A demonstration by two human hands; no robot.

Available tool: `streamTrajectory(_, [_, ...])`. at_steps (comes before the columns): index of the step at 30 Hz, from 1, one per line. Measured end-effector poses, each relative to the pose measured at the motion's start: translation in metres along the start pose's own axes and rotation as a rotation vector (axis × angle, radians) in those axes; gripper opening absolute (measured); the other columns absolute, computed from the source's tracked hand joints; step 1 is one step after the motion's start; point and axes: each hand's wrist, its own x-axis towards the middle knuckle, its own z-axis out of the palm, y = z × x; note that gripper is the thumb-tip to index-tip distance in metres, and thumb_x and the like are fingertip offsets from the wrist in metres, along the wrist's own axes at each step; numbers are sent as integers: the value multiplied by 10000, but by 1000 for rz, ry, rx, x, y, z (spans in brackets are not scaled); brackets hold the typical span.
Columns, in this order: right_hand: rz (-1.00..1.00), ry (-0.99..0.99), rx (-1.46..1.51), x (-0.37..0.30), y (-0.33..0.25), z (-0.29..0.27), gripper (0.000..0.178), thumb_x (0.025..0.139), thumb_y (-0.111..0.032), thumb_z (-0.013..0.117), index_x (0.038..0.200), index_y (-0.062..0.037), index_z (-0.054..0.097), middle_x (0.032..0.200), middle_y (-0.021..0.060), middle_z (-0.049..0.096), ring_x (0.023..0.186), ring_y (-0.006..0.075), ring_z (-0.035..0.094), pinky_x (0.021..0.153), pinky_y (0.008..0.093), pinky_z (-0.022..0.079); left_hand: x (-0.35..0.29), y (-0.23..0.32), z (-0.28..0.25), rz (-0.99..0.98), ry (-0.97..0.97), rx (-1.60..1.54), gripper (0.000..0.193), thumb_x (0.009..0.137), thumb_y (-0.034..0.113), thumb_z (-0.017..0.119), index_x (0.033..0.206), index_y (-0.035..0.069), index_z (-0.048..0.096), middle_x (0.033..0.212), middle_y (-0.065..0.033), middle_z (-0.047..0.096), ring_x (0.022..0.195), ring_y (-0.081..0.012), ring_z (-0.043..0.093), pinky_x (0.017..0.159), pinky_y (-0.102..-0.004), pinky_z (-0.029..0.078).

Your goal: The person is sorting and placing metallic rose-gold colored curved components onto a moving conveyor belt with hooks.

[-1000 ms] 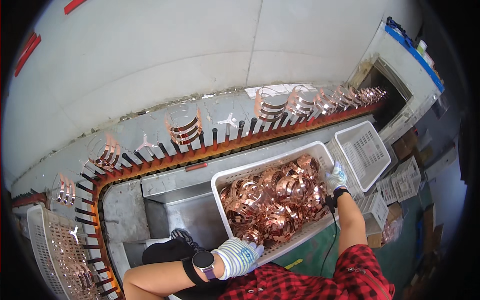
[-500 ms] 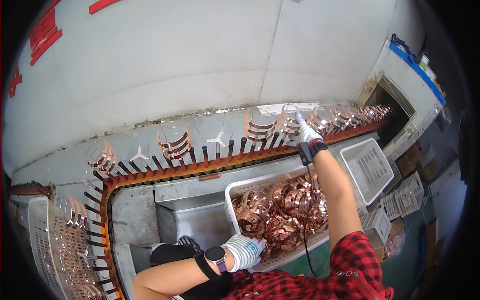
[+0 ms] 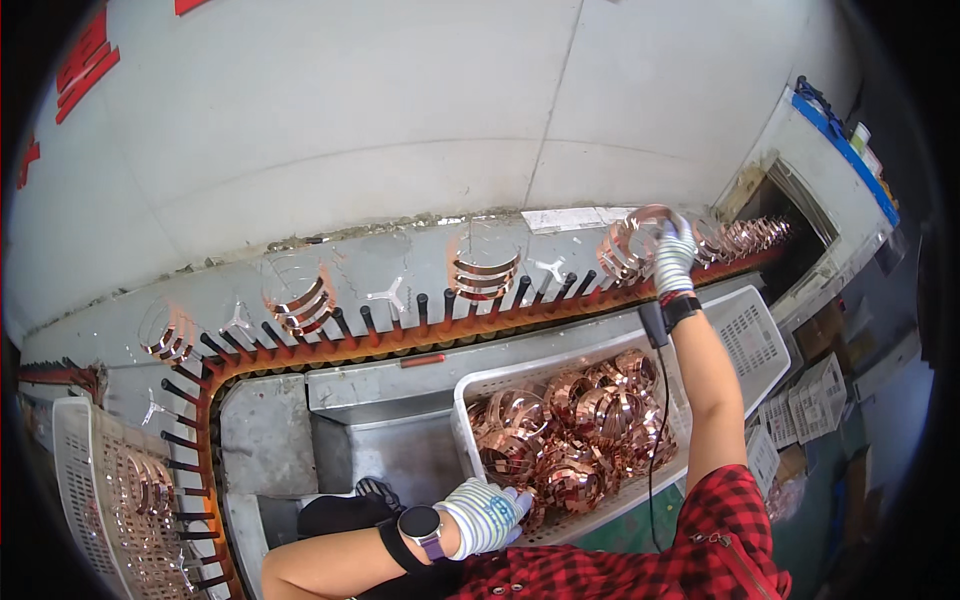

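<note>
1. R. hand (image 3: 675,255), striped glove; fingers grasped upper rim of copper-col. banded ring (image 3: 622,252), held above curved orange track (image 3: 345,352);
2. L. hand (image 3: 485,515), striped glove; fingers curled at white crate (image 3: 622,502), near-L. corner; grip partly hidden, couldn't tell from where I stood;
3. Sim. copper pcs. (image 3: 570,420), heaped in crate;
4. Black-tipped rods (image 3: 423,308), lined track;
5. 2nd white crate (image 3: 762,335), just R. of 1st.

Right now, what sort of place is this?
Probably a factory line: a curved orange conveyor-like track lined with black-tipped rods, copper-coloured banded pieces beside it, and a white crate heaped with more.
</note>
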Motion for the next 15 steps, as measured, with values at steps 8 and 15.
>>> streamTrajectory(8, [621,109,437,139,168,-116,429,949,-390,543,1241,-83,615,1147,108,664,959,314,654,811,479,550,33,-10,2,47,45,8,480,860,334,652,1156,-34,566,864,-165,639,738,-347,653,613,-444,525])
streamTrajectory(15, [616,-44,-97,99,166,-58,571,867,-488,645,1282,-97,608,1169,170,660,975,278,624,827,432,495,60,-2,9,-23,35,14,457,879,315,617,1161,-40,564,877,-164,640,742,-344,655,616,-445,529])
